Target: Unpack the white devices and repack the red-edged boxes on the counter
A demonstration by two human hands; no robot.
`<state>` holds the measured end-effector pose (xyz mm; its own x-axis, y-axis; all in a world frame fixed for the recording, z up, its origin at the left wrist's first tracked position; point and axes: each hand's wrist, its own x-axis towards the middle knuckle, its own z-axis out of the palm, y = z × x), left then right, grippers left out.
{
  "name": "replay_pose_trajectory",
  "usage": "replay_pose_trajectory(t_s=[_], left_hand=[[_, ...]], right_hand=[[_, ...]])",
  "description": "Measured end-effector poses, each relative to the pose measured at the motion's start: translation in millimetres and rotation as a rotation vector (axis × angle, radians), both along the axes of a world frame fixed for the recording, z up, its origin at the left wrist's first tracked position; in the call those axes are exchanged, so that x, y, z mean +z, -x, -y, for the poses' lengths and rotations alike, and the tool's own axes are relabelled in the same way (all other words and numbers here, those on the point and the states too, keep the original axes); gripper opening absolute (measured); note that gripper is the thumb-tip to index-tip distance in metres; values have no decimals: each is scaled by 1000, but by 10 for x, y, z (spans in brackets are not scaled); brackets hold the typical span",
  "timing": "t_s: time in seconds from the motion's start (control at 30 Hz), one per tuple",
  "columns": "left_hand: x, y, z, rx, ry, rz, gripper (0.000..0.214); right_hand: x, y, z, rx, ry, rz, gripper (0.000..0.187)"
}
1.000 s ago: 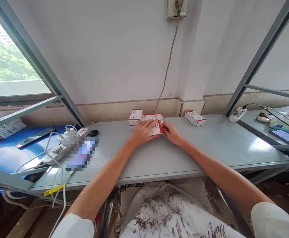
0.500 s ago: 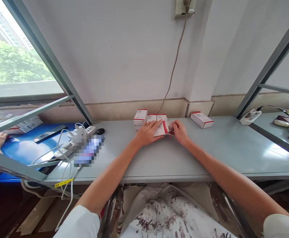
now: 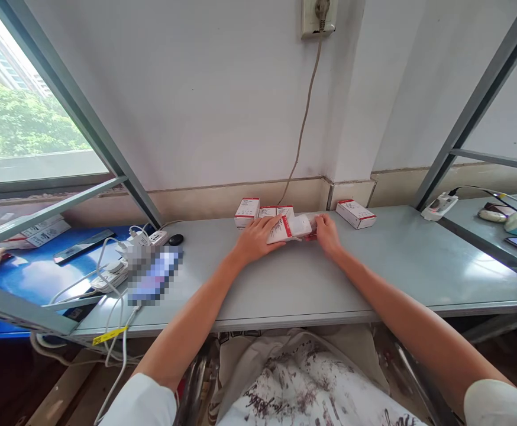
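Here's my left hand [image 3: 253, 241] — fingers curled over the carton [image 3: 277, 232], on my side of the box row [image 3: 268, 210], my right hand [image 3: 328, 234] pinching the outer end of the white packet [image 3: 300, 225] past the row's right edge — and a crooked tug could jam or tear it

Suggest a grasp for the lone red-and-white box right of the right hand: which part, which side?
Probably pinch the lone box mid-length across its long sides, from above and the front: it lies flat, nothing on top, apart from the other boxes, and the wall is close behind. The right hand is nearest.
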<state>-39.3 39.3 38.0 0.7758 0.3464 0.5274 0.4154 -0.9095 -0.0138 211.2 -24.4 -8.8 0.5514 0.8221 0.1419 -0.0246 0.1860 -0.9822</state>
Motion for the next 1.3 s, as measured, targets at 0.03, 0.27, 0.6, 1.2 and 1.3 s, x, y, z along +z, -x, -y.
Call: replay_pose_trajectory(t_s=[0.03,0.27,0.6,1.2,1.3], left_hand=[[2,13,-11,3,7,-4,80],[-13,36,-19,17,53,0,78],[90,41,71,43,143,-28,76],[250,213,77,30,301,-90,74],[225,201,90,-10,295,-118,70]], right_hand=[[6,-6,1,3,5,-9,32],[77,85,83,45,-1,45,52],[41,128,121,70,-23,175,46],[47,-57,94,-230,-127,-78,43],[36,-51,72,-242,-140,-119,44]])
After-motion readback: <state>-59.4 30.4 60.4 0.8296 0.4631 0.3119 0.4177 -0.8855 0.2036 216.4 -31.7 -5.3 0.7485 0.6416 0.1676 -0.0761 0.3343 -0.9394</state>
